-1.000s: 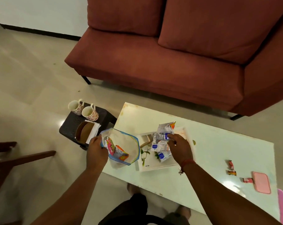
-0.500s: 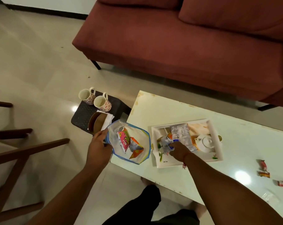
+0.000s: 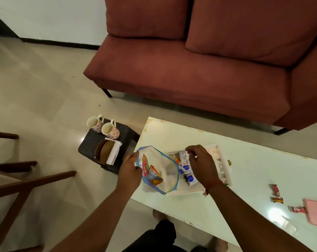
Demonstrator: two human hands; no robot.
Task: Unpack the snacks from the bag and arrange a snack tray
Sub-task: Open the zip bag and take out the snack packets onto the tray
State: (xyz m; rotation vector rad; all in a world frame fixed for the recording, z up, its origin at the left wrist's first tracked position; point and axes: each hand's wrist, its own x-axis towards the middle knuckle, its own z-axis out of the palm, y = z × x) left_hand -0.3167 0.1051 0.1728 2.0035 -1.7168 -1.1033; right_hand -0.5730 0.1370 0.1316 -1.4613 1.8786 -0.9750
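Note:
A clear zip bag (image 3: 169,170) with a blue rim lies open at the white table's (image 3: 254,171) left end. My left hand (image 3: 129,170) grips the bag's left rim. Inside it are a pink packet (image 3: 145,164) and an orange packet (image 3: 155,177). A white tray (image 3: 228,171) sits just right of the bag. It holds blue-and-white sachets (image 3: 190,178) and a silver packet (image 3: 182,155). My right hand (image 3: 201,165) hovers over the tray with fingers curled, its fingertips pinching the silver packet's top. The hand hides much of the tray.
A red sofa (image 3: 190,70) runs behind the table. Left of the table, a black stool (image 3: 92,142) carries two floral mugs (image 3: 103,125) and a brown napkin holder (image 3: 105,151). Wrapped candies (image 3: 276,193) and a pink flat object (image 3: 315,211) lie at the table's right. A wooden chair (image 3: 17,180) stands left.
My right hand has shifted with the silver packet toward the tray's left end, close to the bag. My left hand keeps its grip on the bag's rim. The camera tilted.

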